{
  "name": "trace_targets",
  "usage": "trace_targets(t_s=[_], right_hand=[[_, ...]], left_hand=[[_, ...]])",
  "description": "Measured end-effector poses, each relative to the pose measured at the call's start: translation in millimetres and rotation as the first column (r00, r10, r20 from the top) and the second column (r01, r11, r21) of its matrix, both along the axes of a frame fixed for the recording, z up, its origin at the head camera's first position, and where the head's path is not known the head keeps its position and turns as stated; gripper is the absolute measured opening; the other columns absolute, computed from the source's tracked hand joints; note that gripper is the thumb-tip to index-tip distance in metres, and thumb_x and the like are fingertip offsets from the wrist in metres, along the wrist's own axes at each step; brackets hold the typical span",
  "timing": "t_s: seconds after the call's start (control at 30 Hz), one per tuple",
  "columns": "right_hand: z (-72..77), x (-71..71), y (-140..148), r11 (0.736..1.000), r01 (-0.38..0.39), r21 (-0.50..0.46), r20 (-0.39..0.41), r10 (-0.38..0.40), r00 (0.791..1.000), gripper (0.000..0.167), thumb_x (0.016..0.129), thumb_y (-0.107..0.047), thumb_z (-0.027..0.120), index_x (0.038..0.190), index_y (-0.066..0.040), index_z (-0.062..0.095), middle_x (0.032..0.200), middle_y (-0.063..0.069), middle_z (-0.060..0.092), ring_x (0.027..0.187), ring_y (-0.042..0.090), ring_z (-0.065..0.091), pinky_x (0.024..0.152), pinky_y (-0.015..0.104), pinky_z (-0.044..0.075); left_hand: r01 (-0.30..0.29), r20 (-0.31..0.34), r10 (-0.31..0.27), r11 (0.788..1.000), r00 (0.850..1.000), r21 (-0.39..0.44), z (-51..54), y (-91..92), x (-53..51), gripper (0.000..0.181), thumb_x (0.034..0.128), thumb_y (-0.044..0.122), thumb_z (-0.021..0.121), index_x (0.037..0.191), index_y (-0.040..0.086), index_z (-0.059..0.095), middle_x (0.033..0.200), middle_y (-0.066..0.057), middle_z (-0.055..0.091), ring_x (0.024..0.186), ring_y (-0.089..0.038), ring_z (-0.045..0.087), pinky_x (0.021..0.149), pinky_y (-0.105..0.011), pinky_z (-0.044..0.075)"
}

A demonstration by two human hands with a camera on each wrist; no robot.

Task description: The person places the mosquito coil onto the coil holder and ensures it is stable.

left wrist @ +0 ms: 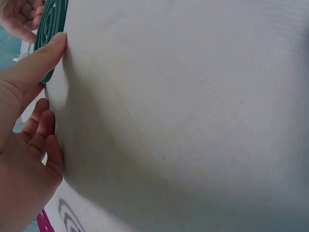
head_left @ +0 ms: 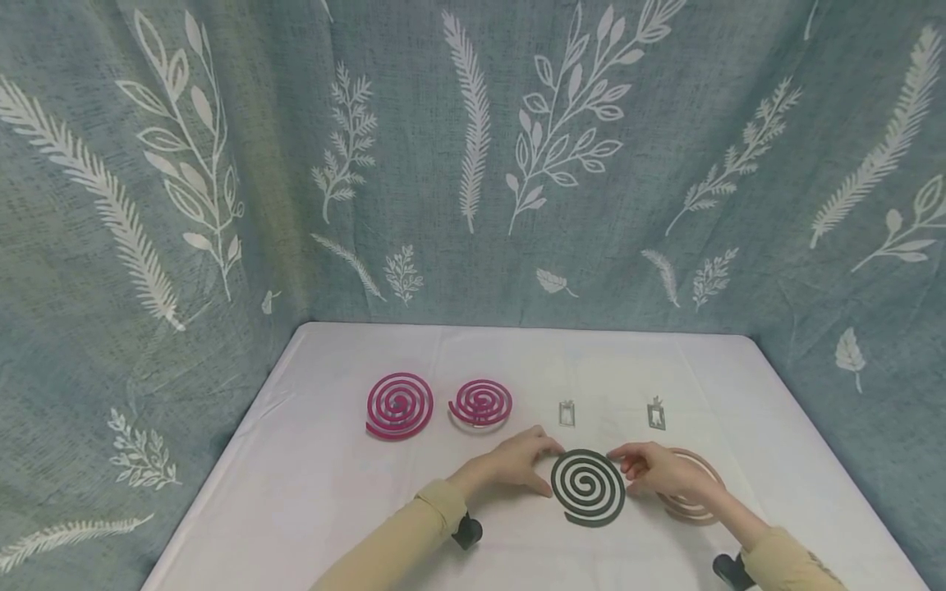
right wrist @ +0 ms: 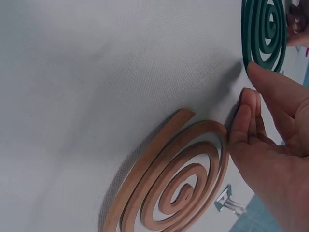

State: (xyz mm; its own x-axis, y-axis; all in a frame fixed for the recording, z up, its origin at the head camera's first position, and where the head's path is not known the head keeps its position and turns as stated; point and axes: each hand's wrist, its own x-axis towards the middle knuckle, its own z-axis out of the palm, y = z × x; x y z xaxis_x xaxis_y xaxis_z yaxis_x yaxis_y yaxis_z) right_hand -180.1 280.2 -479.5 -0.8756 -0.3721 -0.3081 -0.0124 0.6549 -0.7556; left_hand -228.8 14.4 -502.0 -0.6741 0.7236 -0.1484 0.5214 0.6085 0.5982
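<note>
A dark green mosquito coil point(head_left: 586, 483) is between my two hands at the front of the table. My left hand point(head_left: 517, 461) holds its left edge between thumb and fingers. On the opposite edge, the thumb and index finger of my right hand point(head_left: 661, 472) grip it, with the other fingers curled in. The left wrist view shows the coil point(left wrist: 60, 17) nearly edge-on. A brown coil point(right wrist: 147, 164) lies on the table beneath my right hand and wrist, which partly hide it in the head view.
Two magenta coils point(head_left: 400, 402) point(head_left: 481, 400) are at the left; the right one is raised above the cloth over its shadow. Two small metal stands point(head_left: 566, 413) point(head_left: 656, 413) lie behind my hands. Patterned blue-green curtains point(head_left: 517, 164) surround the white table point(head_left: 296, 460).
</note>
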Motion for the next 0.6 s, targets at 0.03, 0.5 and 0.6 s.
trace_targets(t_s=[0.03, 0.5, 0.6], right_hand=[[-0.6, -0.1, 0.3, 1.0, -0.007, -0.004, -0.007, 0.007, 1.0, 0.055, 0.07, 0.004, 0.071, 0.123, 0.008, 0.055, 0.09, 0.009, 0.058, 0.08, 0.019, 0.052, 0.064, 0.02, 0.048], [-11.5, -1.2, 1.5, 1.0, 0.015, -0.021, -0.027, -0.016, 1.0, 0.059, 0.067, 0.002, 0.074, 0.123, 0.006, 0.056, 0.087, 0.006, 0.055, 0.077, 0.016, 0.048, 0.064, 0.02, 0.045], [-11.3, -0.3, 0.0, 0.999, 0.035, -0.013, -0.025, -0.036, 0.999, 0.058, 0.067, 0.002, 0.074, 0.123, 0.005, 0.057, 0.087, 0.006, 0.055, 0.077, 0.016, 0.048, 0.064, 0.02, 0.045]], left_hand=[[-0.003, -0.001, 0.003, 1.0, 1.0, -0.004, -0.4, 0.4, 0.0, 0.061, 0.0694, 0.027, 0.084, 0.125, 0.017, 0.059, 0.108, 0.005, 0.052, 0.103, -0.006, 0.05, 0.097, -0.022, 0.042], [-0.027, 0.01, 0.027, 1.0, 1.0, -0.011, 0.6, 3.2, -0.9, 0.062, 0.068, 0.028, 0.084, 0.124, 0.02, 0.059, 0.105, 0.005, 0.053, 0.101, -0.007, 0.051, 0.092, -0.021, 0.044], [-0.032, 0.014, 0.032, 0.999, 0.999, 0.001, 0.1, 2.4, -0.1, 0.061, 0.0679, 0.028, 0.085, 0.123, 0.021, 0.059, 0.104, 0.005, 0.053, 0.099, -0.006, 0.05, 0.09, -0.021, 0.044]])
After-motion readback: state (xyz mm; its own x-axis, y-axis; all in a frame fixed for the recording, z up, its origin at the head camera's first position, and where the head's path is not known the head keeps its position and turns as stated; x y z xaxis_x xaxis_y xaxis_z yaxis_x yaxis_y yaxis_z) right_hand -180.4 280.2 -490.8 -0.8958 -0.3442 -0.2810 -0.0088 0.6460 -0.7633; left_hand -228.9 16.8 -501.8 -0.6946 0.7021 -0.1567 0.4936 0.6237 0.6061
